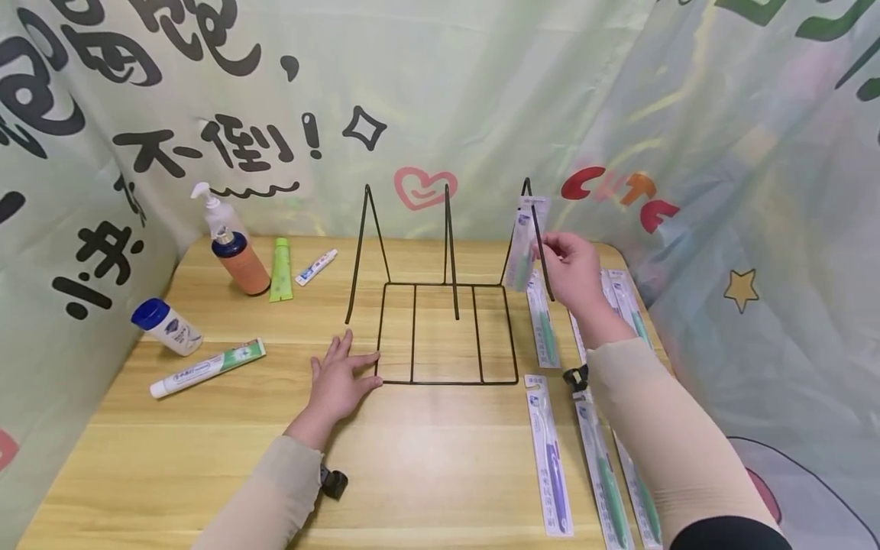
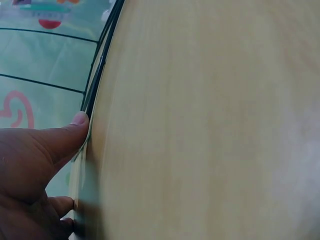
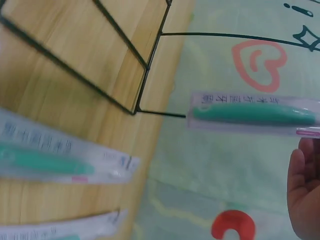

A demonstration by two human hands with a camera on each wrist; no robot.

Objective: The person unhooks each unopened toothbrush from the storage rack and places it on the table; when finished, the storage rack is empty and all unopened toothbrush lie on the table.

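Pinched upright in our right hand, a green toothbrush in its clear packet hangs beside the right-hand upright of a black wire rack; the right wrist view shows the same packet lying across the frame with only our fingertips at its edge. Our left hand rests flat, fingers spread and holding nothing, on the pale wooden surface, its fingertips touching the rack's near left corner; the left wrist view shows the thumb pressed against the wire at the surface's edge. Around the surface hangs a pale green printed curtain with black characters, a pink heart and red letters, closing off the back and both sides. More packed toothbrushes lie in rows along the right of the surface, just beside the rack and under our right forearm. At the left stand a pump bottle, an orange bottle with a dark cap and a tipped white bottle with a blue cap, with a green tube, a small white tube and a long toothpaste tube near them, well apart from the rack.
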